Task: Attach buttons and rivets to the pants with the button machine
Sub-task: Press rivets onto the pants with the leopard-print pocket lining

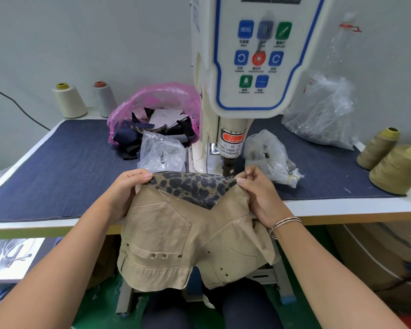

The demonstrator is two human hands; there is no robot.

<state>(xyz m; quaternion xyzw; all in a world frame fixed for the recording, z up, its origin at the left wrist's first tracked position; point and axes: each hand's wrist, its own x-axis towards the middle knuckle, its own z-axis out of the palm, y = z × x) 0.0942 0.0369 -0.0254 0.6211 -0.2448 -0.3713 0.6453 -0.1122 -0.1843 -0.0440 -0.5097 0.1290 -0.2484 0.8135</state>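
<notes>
Tan pants [171,236] with a leopard-print waistband lining [195,184] hang over the table's front edge, rivets showing along the lower pockets. My left hand [126,193] grips the waistband at its left end. My right hand [259,193] pinches the waistband's right end just below the button machine's punch head [228,162]. A red laser dot lies on the fabric by my right fingertips. The white button machine [254,55] with its control panel rises behind.
A denim-covered table [64,172] holds a pink bag of fabric scraps [152,115], small clear bags [161,153] [268,155], a large clear bag [323,112], and thread cones at the back left [69,100] and right [394,169].
</notes>
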